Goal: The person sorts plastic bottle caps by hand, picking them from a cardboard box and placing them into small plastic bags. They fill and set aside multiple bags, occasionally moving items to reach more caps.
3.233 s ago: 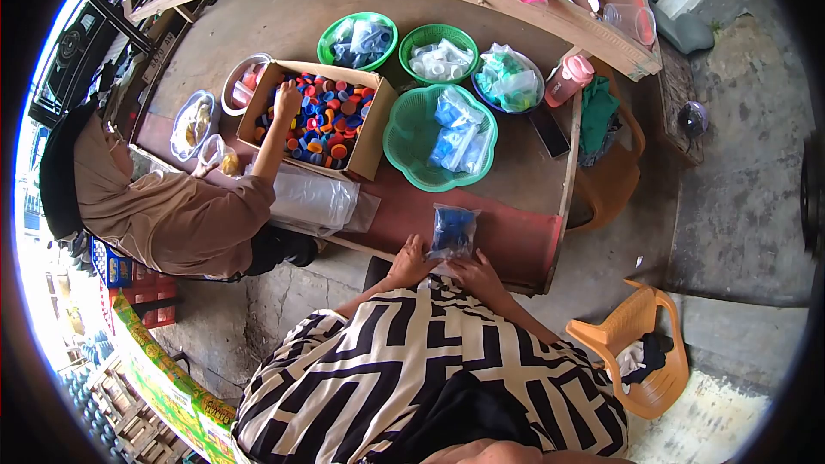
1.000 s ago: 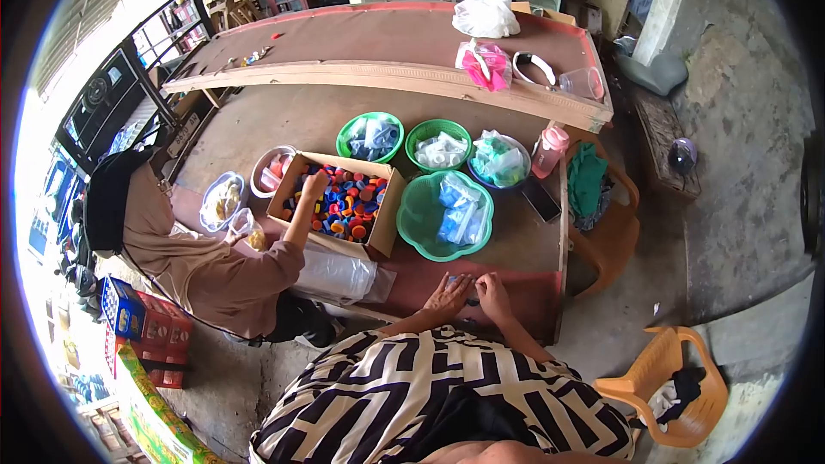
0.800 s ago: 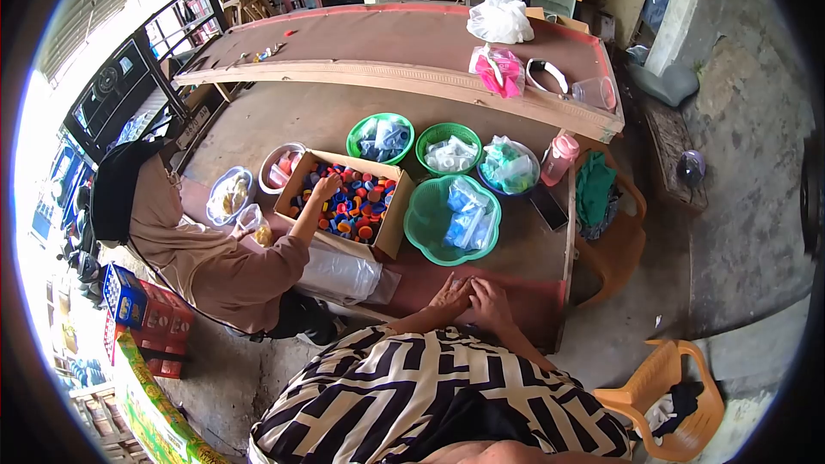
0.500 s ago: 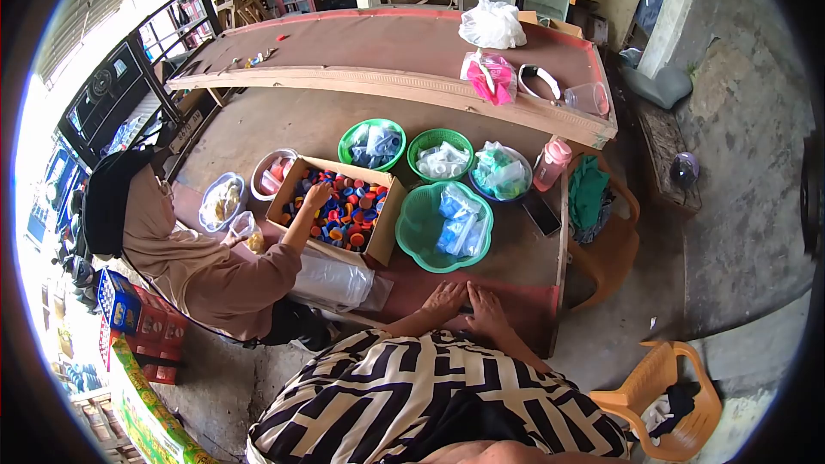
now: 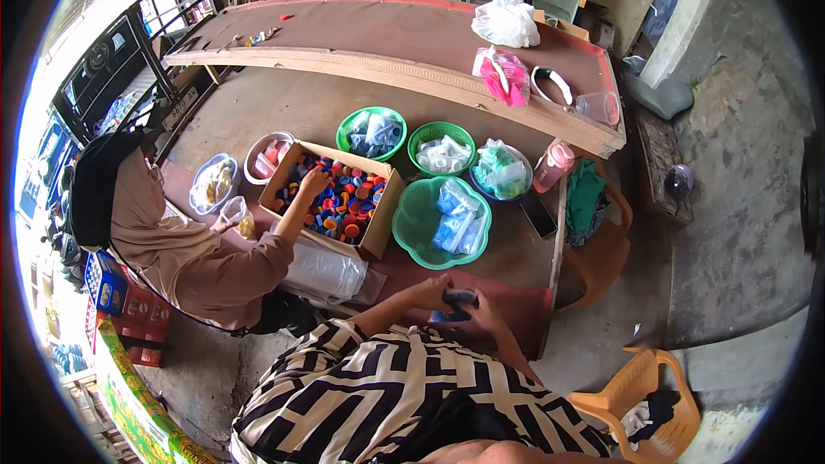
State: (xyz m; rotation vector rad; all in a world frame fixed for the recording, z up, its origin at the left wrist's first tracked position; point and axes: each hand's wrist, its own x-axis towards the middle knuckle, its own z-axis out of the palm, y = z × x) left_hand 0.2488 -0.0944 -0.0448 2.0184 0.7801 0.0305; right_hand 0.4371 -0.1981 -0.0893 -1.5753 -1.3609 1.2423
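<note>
The table (image 5: 275,103) bears baskets (image 5: 417,228) and a box (image 5: 382,219).

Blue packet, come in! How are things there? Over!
Left hand, right hand both at blue packet, grip unclear. Packet near edge of table. Nothing visibly in the way.

Place: seems a small workshop
Table (image 5: 275,103): box (image 5: 385,216) of loose caps (image 5: 348,198), baskets (image 5: 418,234) of bagged pieces (image 5: 460,219)
Floor (image 5: 722,206): bare concrete
Gate (image 5: 101,64): near outdoor daylight

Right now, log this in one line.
Left hand: holding small blue plastic packet; right hand: same packet; beyond: scalloped green plastic basket, plastic bags inside
</note>
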